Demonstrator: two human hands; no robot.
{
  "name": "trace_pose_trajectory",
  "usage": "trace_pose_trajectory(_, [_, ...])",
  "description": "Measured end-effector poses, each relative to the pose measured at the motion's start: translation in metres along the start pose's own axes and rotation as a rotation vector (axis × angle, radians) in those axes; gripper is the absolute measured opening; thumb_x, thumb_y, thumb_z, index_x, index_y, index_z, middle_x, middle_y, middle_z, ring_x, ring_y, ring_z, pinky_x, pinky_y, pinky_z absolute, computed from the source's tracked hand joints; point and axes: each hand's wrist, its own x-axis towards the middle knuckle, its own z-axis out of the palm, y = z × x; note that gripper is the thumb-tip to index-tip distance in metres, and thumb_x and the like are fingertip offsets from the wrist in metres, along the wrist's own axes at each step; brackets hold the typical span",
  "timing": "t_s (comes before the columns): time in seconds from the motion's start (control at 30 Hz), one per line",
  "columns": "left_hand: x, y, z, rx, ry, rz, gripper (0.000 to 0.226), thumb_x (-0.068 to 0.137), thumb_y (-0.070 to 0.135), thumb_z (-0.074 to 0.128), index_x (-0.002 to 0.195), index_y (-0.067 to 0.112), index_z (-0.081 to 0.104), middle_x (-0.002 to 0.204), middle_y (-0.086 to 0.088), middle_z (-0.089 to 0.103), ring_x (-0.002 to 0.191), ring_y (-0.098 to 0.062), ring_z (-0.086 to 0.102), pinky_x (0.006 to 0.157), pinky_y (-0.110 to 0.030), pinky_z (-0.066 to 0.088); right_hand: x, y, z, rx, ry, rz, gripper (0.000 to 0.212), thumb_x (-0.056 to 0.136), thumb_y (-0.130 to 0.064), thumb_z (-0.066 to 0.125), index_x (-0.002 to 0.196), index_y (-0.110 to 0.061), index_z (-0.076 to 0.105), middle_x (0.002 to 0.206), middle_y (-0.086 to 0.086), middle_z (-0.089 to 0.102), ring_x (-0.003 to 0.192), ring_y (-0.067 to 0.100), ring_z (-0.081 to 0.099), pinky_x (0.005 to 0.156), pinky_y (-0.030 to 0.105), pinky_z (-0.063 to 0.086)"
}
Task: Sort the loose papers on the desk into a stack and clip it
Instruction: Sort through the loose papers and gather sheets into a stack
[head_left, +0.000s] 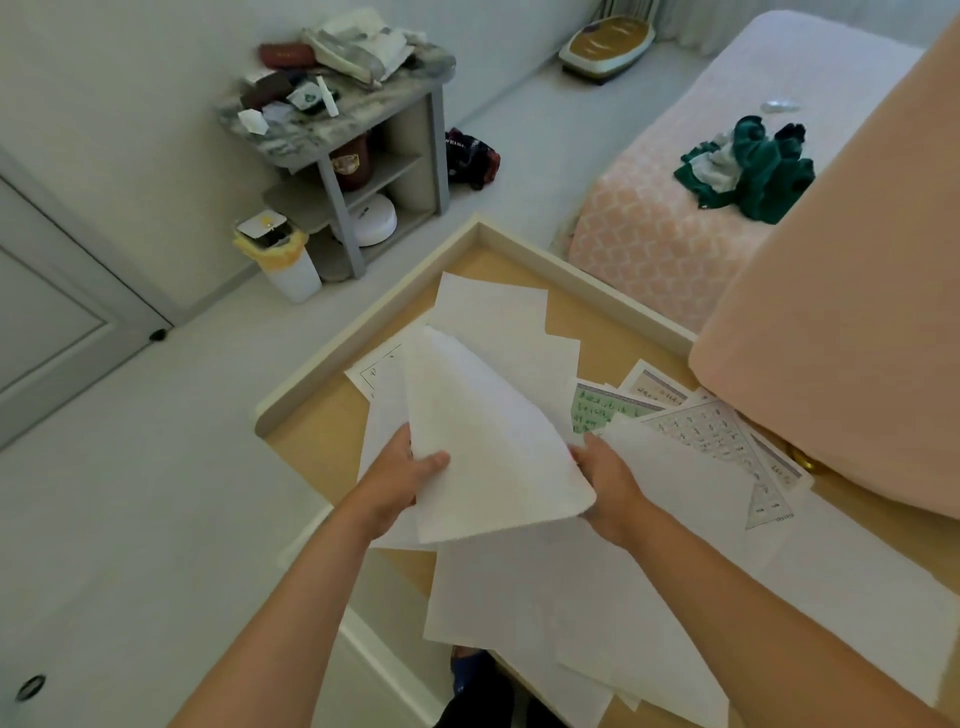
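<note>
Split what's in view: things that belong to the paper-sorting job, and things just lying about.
Job:
- held sheaf, gripped by left hand and right hand
- loose white sheets
- printed sheets
- desk

Lying about:
- cluttered side table
- lined bin
- green clothes on the bed

No clip visible.

One head-worn view — looking steeply down, close over the desk (311, 431) and room beyond.
</note>
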Motion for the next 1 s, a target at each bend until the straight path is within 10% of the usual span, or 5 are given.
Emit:
trace_pose_trajectory(0.33, [0.021, -0.059, 0.087, 0.802, 0.114, 0.041, 0.056, 0.091, 0.027, 0.061, 0.142, 0.019, 0.039, 0.141, -0.004, 0.044, 0.129, -0.023, 0.040, 0.105, -0.038, 0.040, -0.024, 0.037, -0.088, -0.427, 0.605, -0.080, 0.027, 0.086, -0.007, 0.066, 0.112, -0.011, 0.063, 0.108, 0.010, 0.069, 0.081, 0.019, 0.064, 0.065, 0.029, 0.050])
trace_pose_trajectory(0.5, [0.018, -0.057, 0.113, 0.838, 0.170, 0.005, 0.071, 0.088, 0.025, 0.065, 0.147, 0.013, 0.027, 0.147, -0.009, 0.024, 0.135, -0.028, 0.026, 0.104, -0.037, 0.037, -0.043, 0.075, -0.099, -1.053, 0.842, -0.077, 0.092, 0.085, -0.019, 0.067, 0.154, -0.020, 0.008, 0.152, 0.015, 0.027, 0.133, 0.034, 0.037, 0.104, 0.044, 0.041])
trace_pose_trajectory(0.7, [0.027, -0.054, 0.126, 0.557, 0.066, -0.168, 0.053, 0.083, 0.019, 0.068, 0.130, 0.008, 0.047, 0.123, -0.009, 0.055, 0.108, -0.027, 0.059, 0.085, -0.033, 0.050, -0.043, 0.097, -0.088, -1.439, 0.241, -0.152, 0.073, 0.094, -0.034, 0.050, 0.154, -0.043, 0.010, 0.164, 0.000, -0.013, 0.151, 0.024, -0.003, 0.119, 0.044, 0.017])
trace_pose_trajectory(0.83, [0.024, -0.049, 0.125, 0.524, 0.013, -0.065, 0.009, 0.086, 0.015, 0.060, 0.087, 0.008, 0.065, 0.087, -0.007, 0.066, 0.076, -0.022, 0.063, 0.068, -0.033, 0.050, -0.041, 0.103, -0.089, -1.464, 0.319, -0.156, 0.061, 0.097, -0.041, 0.041, 0.153, -0.041, 0.016, 0.165, 0.001, -0.009, 0.151, 0.024, -0.001, 0.117, 0.051, 0.019])
trace_pose_trajectory(1.0, [0.005, -0.013, 0.113, 0.445, 0.034, 0.006, 0.020, 0.096, 0.019, 0.056, 0.115, 0.014, 0.062, 0.112, -0.003, 0.067, 0.098, -0.021, 0.066, 0.087, -0.038, 0.055, -0.043, 0.099, -0.113, -1.464, 0.357, -0.098, 0.058, 0.098, -0.042, 0.036, 0.153, -0.037, 0.018, 0.165, 0.003, -0.003, 0.151, 0.026, 0.004, 0.116, 0.054, 0.018])
